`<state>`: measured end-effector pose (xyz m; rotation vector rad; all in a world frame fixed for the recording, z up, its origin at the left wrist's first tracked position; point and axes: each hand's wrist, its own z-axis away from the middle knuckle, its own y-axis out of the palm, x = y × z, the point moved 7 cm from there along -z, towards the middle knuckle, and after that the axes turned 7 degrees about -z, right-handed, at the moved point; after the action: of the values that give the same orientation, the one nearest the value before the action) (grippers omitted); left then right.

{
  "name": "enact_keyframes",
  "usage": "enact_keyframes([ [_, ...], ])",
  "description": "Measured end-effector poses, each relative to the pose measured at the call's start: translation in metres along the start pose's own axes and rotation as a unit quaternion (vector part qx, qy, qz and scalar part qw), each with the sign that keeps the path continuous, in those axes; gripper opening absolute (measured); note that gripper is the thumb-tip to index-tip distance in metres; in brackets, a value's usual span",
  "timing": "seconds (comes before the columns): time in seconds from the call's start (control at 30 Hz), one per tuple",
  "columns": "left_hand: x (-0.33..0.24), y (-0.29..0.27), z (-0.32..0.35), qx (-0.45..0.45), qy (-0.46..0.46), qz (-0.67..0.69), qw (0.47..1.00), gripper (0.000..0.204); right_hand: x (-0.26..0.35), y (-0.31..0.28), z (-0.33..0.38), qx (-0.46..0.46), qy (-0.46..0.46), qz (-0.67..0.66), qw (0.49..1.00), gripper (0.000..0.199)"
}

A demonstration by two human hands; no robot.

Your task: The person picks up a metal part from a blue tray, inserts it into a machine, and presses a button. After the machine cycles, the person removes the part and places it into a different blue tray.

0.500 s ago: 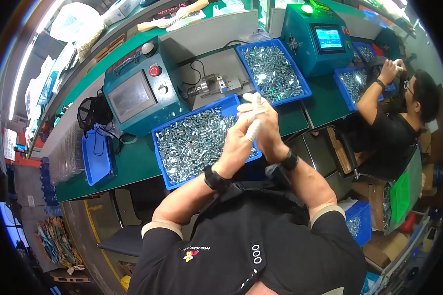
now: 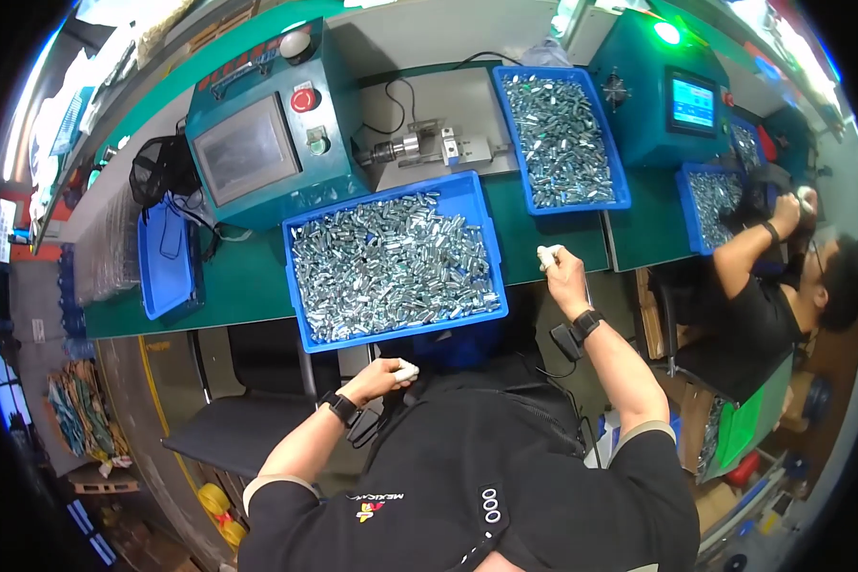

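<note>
My left hand (image 2: 381,378) is low in front of my body, just below the near edge of a blue tray (image 2: 491,257). Its fingers are curled in, with white finger covers on the tips and no object showing. Off the tray's right side, near the bench edge, my right hand (image 2: 564,275) is raised and likewise closed, with white covers and nothing visible in its grip. Many small silvery metal cylinders (image 2: 391,267) fill the tray. Neither hand touches it.
Behind the tray stands a teal machine (image 2: 267,133) with a screen, a red button and a metal chuck (image 2: 396,150). A second blue tray (image 2: 620,195) of metal parts is beside another teal machine (image 2: 653,95). At the right sits a co-worker (image 2: 772,296). A chair (image 2: 229,424) is at left.
My hands were together above the tray's right end, fingers touching. Now they are apart: the left has dropped toward my body, and the right has moved right. The view has shifted slightly.
</note>
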<state>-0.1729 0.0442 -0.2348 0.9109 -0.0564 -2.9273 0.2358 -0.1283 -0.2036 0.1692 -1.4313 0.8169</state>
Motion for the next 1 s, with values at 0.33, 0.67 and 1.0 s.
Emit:
enact_keyframes([
  [0.33,0.048,-0.002,-0.134,-0.242,0.132,-0.326,0.904,0.052,0.028,0.029,-0.028,0.115,-0.305,0.318,0.890,0.054],
  [0.67,0.051,0.034,-0.268,-0.114,0.150,-0.309,0.932,0.052,0.009,0.032,-0.037,0.154,-0.276,0.337,0.887,0.051],
  [1.0,0.024,0.008,-0.325,-0.099,0.187,-0.342,0.916,0.051,0.008,0.033,-0.037,0.163,-0.266,0.346,0.885,0.053],
])
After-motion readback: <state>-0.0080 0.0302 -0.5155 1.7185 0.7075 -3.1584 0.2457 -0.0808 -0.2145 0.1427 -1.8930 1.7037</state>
